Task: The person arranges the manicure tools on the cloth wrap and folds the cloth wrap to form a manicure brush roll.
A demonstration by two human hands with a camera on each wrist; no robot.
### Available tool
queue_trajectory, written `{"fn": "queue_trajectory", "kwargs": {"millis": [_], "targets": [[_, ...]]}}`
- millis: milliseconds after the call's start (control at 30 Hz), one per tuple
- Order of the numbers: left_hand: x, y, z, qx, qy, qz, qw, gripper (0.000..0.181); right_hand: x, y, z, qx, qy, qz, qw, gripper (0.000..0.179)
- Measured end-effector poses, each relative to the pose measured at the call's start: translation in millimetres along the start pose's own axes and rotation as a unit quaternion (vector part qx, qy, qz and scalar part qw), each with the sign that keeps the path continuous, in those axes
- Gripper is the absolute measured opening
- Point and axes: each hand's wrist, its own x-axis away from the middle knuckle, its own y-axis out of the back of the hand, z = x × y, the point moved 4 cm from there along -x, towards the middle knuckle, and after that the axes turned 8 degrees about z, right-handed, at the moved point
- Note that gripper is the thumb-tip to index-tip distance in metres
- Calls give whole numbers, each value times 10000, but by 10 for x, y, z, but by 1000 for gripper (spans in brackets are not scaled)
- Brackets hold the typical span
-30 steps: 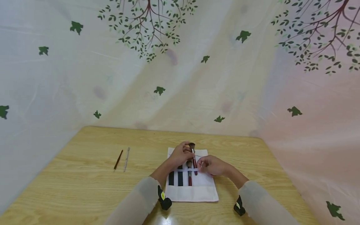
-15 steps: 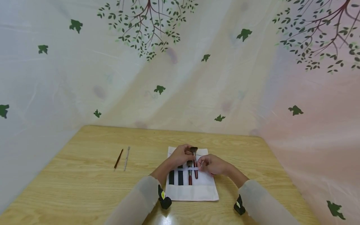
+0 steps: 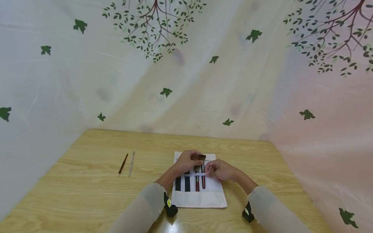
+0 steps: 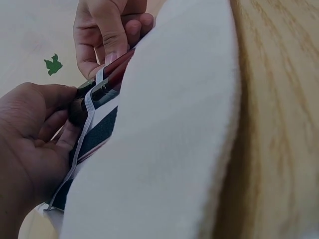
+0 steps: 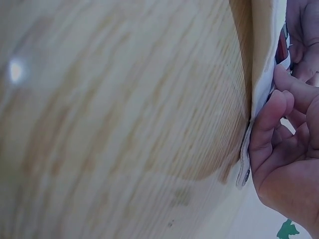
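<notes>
A white cloth brush roll (image 3: pixel 201 200) lies unfolded on the table, with a white elastic band (image 4: pixel 89 107) across it. My left hand (image 3: pixel 186 161) pinches a makeup brush (image 3: pixel 203 183) near its dark bristles. Its red handle passes under the band and points toward me. Close by on the left, a second red-handled brush (image 3: pixel 197 185) sits under the same band with its handle end in the front pocket. My right hand (image 3: pixel 220 170) pinches the band just right of the held brush; its fingertips are partly hidden in the head view.
On the wooden table (image 3: pixel 81 194), left of the roll, lie a thin brown tool (image 3: pixel 123 164) and a slim silvery tool (image 3: pixel 131 163). Dark strips (image 3: pixel 187 184) show on the roll's left part. A leaf-printed cloth (image 3: pixel 131 97) hangs behind the table.
The held brush has slid toward me under the band, its handle end nearing the front pocket. My left hand has moved slightly with it; the right hand has stayed at the band.
</notes>
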Motion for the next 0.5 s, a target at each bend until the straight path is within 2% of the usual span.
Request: {"fn": "queue_trajectory", "kwargs": {"millis": [300, 500], "targets": [[30, -32, -25, -666, -112, 8, 9977, 13, -13, 12, -44, -46, 28, -1, 10000, 9], [42, -34, -30, -672, -219, 129, 9974, 10, -17, 18, -41, -106, 57, 1, 9999, 9]]}}
